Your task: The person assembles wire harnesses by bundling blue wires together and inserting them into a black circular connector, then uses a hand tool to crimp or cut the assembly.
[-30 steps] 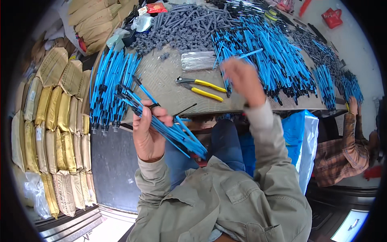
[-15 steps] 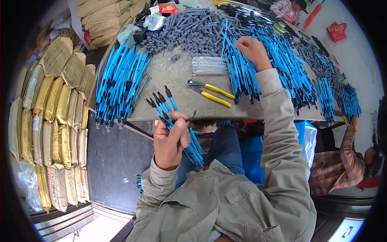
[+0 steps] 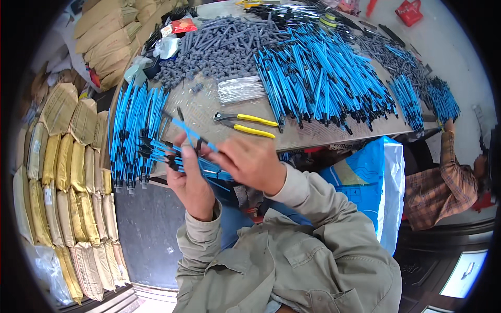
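Note:
In front of my chest, my left hand [image 3: 192,190] is closed around a bundle of thin blue rods with black ends [image 3: 158,149]. Its thumb presses on top of them. My right hand [image 3: 253,160] has come in from the right, its fingers pinching a single blue rod with black fittings [image 3: 183,128]. That rod lies slanted across the bundle, close to my left thumb. Beyond my hands, yellow-handled pliers [image 3: 255,119] lie on the table. A large heap of similar blue rods [image 3: 323,78] covers the table to the right, and a smaller pile [image 3: 136,117] lies at left.
Grey ridged plastic pieces [image 3: 219,47] are heaped at the back of the table [image 3: 203,101], behind a stack of thin pale strips [image 3: 241,89]. Stacked sacks [image 3: 68,167] stand left. A blue-white bag [image 3: 365,182] is right of my lap; a co-worker in a plaid shirt [image 3: 436,193] sits farther right.
My right hand has come back from the heap of rods to my left hand, bringing one rod. The bundle in my left hand has tilted toward level, and the view has shifted.

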A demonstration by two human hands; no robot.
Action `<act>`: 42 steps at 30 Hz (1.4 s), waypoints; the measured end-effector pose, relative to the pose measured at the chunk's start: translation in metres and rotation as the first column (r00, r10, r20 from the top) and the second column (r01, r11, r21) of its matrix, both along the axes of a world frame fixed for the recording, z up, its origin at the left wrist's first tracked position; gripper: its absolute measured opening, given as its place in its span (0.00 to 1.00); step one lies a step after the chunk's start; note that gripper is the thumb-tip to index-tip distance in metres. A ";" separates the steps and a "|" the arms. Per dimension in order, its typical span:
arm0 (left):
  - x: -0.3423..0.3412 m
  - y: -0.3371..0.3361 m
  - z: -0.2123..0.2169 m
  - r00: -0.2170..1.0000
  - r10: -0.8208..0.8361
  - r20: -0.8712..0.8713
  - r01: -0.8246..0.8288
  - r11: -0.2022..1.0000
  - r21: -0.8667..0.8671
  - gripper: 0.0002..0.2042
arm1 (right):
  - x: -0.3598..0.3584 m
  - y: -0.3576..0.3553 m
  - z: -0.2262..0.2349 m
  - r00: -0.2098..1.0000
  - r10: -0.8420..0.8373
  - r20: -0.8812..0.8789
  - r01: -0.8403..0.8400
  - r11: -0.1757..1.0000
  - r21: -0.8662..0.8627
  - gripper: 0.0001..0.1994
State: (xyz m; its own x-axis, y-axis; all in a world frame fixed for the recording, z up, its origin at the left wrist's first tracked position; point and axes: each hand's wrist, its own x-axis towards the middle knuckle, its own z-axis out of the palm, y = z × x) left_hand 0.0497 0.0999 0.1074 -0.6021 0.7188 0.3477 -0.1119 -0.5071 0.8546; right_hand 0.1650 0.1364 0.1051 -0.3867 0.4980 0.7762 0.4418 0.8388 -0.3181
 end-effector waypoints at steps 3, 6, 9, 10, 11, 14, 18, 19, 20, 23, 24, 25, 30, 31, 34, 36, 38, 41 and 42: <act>-0.005 -0.001 -0.010 0.987 -0.145 0.069 0.143 0.989 0.021 0.10 | 0.007 -0.007 -0.002 0.999 0.015 0.041 -0.013 0.999 -0.047 0.11; -0.012 -0.008 -0.012 0.956 -0.232 0.182 0.236 0.972 0.001 0.09 | 0.033 0.010 0.004 0.977 0.177 -0.122 -0.202 0.949 -0.243 0.09; -0.014 -0.009 -0.005 0.904 -0.268 0.334 0.302 0.952 -0.054 0.07 | 0.102 0.051 0.003 0.905 -0.422 -0.050 0.420 0.907 -0.031 0.05; -0.014 -0.010 -0.001 0.902 -0.289 0.321 0.321 0.946 -0.052 0.07 | 0.121 0.058 0.011 0.814 -0.580 -0.022 0.577 0.813 -0.081 0.05; -0.015 -0.012 0.002 0.899 -0.309 0.309 0.340 0.939 -0.049 0.07 | 0.135 0.065 0.018 0.697 -0.717 0.015 0.713 0.690 -0.124 0.06; -0.004 -0.013 0.008 0.863 -0.393 0.316 0.424 0.905 -0.033 0.06 | 0.172 0.097 -0.007 0.491 -0.830 0.266 0.853 0.520 0.050 0.09; 0.001 -0.019 0.010 0.800 -0.486 0.351 0.521 0.854 -0.003 0.06 | 0.181 0.109 -0.011 0.504 -0.854 0.128 0.863 0.503 -0.044 0.11; 0.001 -0.021 0.010 0.780 -0.511 0.363 0.545 0.838 0.009 0.07 | 0.187 0.110 -0.009 0.502 -0.856 0.123 0.864 0.501 -0.041 0.11; 0.001 -0.023 0.010 0.760 -0.531 0.375 0.567 0.824 0.016 0.07 | 0.190 0.107 -0.006 0.520 -0.853 0.030 0.853 0.517 -0.074 0.10; 0.010 -0.026 0.012 0.749 -0.536 0.391 0.580 0.815 0.006 0.08 | 0.198 0.098 0.000 0.527 -0.835 -0.158 0.827 0.547 -0.131 0.09; 0.014 -0.026 0.012 0.742 -0.537 0.400 0.587 0.810 0.000 0.08 | 0.198 0.096 0.002 0.606 -0.760 -0.234 0.719 0.650 -0.247 0.09; 0.013 -0.024 0.010 0.740 -0.542 0.399 0.591 0.807 0.001 0.08 | 0.193 0.092 0.009 0.662 -0.676 -0.322 0.583 0.736 -0.345 0.09; 0.004 -0.016 0.003 0.779 -0.512 0.362 0.563 0.826 -0.043 0.11 | 0.153 0.041 0.029 0.816 -0.189 -0.546 -0.159 0.835 -0.526 0.08; 0.004 -0.011 0.008 0.798 -0.451 0.399 0.518 0.853 -0.072 0.13 | 0.144 0.024 0.031 0.832 -0.152 -0.533 -0.228 0.783 -0.579 0.09; 0.004 0.007 0.010 0.795 -0.457 0.399 0.470 0.880 0.073 0.14 | 0.124 -0.011 0.012 0.838 -0.013 -0.546 -0.416 0.633 -0.653 0.11; 0.002 0.016 0.012 0.828 -0.428 0.362 0.413 0.902 0.122 0.14 | 0.116 -0.025 -0.008 0.822 0.045 -0.567 -0.515 0.485 -0.707 0.11; -0.002 0.013 0.011 0.859 -0.380 0.343 0.356 0.925 0.131 0.14 | 0.102 -0.026 -0.022 0.805 0.086 -0.587 -0.577 0.341 -0.742 0.11; -0.003 0.004 0.021 0.786 -0.543 0.296 0.542 0.835 0.094 0.15 | 0.086 -0.026 -0.031 0.777 0.136 -0.615 -0.630 0.178 -0.756 0.12; -0.002 0.002 0.021 0.783 -0.549 0.292 0.547 0.831 0.096 0.15 | 0.084 -0.025 -0.032 0.776 0.134 -0.616 -0.630 0.184 -0.754 0.12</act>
